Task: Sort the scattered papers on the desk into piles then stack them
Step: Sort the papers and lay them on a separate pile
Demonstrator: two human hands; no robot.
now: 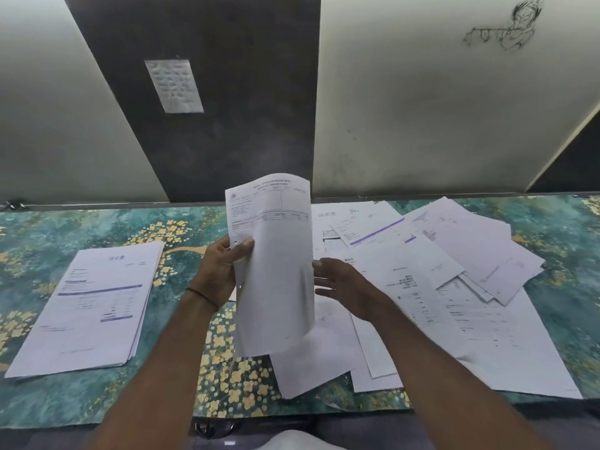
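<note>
A punched white sheet (276,271) stands upright and bowed above the desk (48,228), which has a teal, gold-flowered covering. The left hand (220,271) pinches the sheet's left edge, thumb on the front. The right hand (344,287) hovers with fingers loosely spread just beside its right edge, holding nothing. Left of the sheet lies a squared pile (94,306) of printed forms. Right of the sheet and under it sprawl overlapping loose papers (438,271). Behind it rises a dark wall panel (243,108) bearing a crinkled note (174,86).

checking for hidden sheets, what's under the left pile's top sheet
More sheet edges show at the right side of the left pile, on the floral desk cover. Their faces are covered.
</note>
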